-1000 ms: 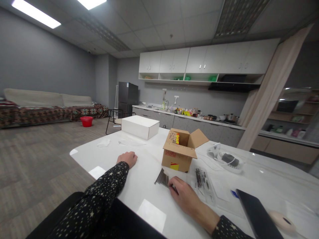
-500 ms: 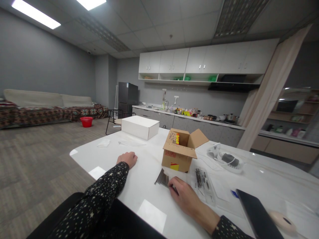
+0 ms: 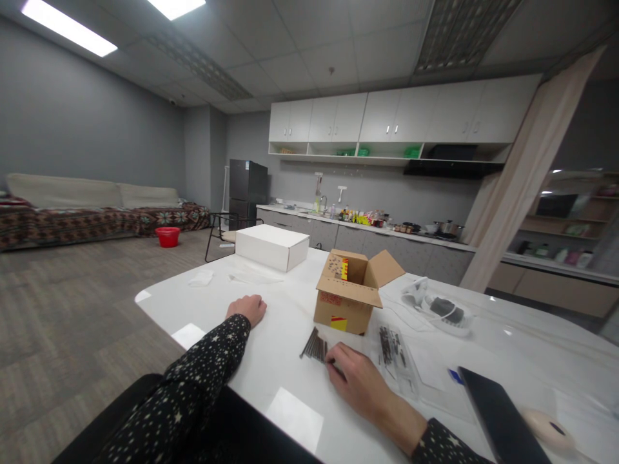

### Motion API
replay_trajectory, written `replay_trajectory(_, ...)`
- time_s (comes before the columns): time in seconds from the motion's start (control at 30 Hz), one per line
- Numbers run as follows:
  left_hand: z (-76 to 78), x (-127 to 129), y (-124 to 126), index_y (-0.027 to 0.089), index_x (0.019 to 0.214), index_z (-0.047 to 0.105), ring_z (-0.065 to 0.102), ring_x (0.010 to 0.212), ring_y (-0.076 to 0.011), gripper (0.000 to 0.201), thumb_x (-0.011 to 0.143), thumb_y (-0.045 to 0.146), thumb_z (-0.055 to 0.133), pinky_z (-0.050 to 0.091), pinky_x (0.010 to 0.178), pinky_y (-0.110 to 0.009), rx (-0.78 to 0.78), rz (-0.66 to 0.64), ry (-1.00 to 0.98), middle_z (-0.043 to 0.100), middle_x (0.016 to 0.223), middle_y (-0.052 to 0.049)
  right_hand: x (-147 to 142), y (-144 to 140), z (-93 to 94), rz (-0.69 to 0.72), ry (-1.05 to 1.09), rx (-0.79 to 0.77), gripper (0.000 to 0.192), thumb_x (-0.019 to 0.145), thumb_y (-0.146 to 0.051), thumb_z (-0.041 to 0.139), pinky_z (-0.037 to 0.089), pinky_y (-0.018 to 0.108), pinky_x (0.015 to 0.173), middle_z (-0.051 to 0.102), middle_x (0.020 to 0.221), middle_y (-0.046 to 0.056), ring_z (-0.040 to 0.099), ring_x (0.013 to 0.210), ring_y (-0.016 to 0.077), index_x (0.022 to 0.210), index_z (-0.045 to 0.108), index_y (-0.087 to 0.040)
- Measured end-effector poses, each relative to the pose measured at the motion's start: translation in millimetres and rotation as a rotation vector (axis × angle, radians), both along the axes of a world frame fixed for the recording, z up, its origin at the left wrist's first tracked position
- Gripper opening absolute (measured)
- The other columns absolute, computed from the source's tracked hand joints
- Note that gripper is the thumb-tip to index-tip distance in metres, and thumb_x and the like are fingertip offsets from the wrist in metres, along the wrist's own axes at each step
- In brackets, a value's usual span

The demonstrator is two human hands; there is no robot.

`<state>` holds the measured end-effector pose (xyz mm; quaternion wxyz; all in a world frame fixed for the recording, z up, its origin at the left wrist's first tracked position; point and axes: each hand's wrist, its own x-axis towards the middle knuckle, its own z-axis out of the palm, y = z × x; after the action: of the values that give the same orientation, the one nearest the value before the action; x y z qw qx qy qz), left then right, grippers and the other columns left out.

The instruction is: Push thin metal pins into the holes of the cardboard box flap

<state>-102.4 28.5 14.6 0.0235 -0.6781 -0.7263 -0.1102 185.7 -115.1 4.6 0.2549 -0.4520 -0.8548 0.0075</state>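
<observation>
My left hand [image 3: 247,310] lies on the white table [image 3: 271,348] with its fingers curled under and nothing visible in them. In front of me, a row of long dark screws [image 3: 315,345] is laid side by side. My right hand [image 3: 355,375] is at the right end of that row, thumb and fingers pinched on a screw that they mostly cover. Just right of this hand sits a clear plastic case [image 3: 406,361] with several dark metal pieces in it. Behind the screws stands an open cardboard box [image 3: 341,309], its flaps spread; its bottom is hidden.
A closed white box [image 3: 271,248] stands at the table's far left. Crumpled clear plastic [image 3: 200,278] lies before it. To the right are a white corded device [image 3: 442,312], a black tablet-like slab [image 3: 500,412] and a beige rounded object [image 3: 546,428].
My right hand has shifted very slightly left and up along the screws. The left hand, the screws and the boxes stay where they were.
</observation>
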Motion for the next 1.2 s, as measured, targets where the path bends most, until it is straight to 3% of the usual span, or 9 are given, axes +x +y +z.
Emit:
replay_trajectory(0.27,1.8,0.5,-2.5,0.020,0.099,0.068,0.065,0.094,-0.0313,0.043,0.086,0.039,0.032,0.047,0.078,-0.042,-0.012,0.002,-0.006,0.070,0.101,-0.016,2.1,0.3,2.4,-0.035,-0.026,0.101,0.010,0.085,-0.011,0.050,0.044,0.026,0.068,0.062,0.081,0.002,0.060,0.074,0.0152,0.083,0.056,-0.019)
replay_trajectory(0.73,1.6,-0.2,-2.6,0.019,0.101,0.068,0.065,0.094,-0.0316,0.044,0.086,0.039,0.031,0.047,0.078,-0.042,-0.005,-0.009,-0.003,0.070,0.101,-0.017,14.4,10.6,14.0,-0.192,-0.186,0.450,0.015,0.085,-0.013,0.052,0.038,0.031,0.072,0.063,0.072,0.004,0.058,0.072,0.0175,0.074,0.060,-0.018)
replay_trajectory(1.07,6.3,0.9,-7.3,0.020,0.100,0.068,0.065,0.094,-0.0308,0.043,0.086,0.038,0.032,0.047,0.078,-0.040,-0.014,-0.011,0.003,0.070,0.101,-0.016,28.4,13.1,21.0,-0.362,-0.265,0.437,0.012,0.085,-0.017,0.053,0.034,0.033,0.075,0.066,0.081,0.007,0.059,0.082,0.0212,0.082,0.065,-0.017)
replay_trajectory(1.2,4.4,-0.6,-5.6,0.019,0.099,0.068,0.065,0.094,-0.0314,0.043,0.086,0.038,0.032,0.047,0.077,-0.041,-0.004,-0.020,-0.001,0.070,0.100,-0.016,35.8,13.8,26.2,-0.440,-0.296,0.390,0.017,0.088,-0.018,0.050,0.034,0.034,0.076,0.068,0.090,0.009,0.059,0.085,0.0217,0.095,0.065,-0.015)
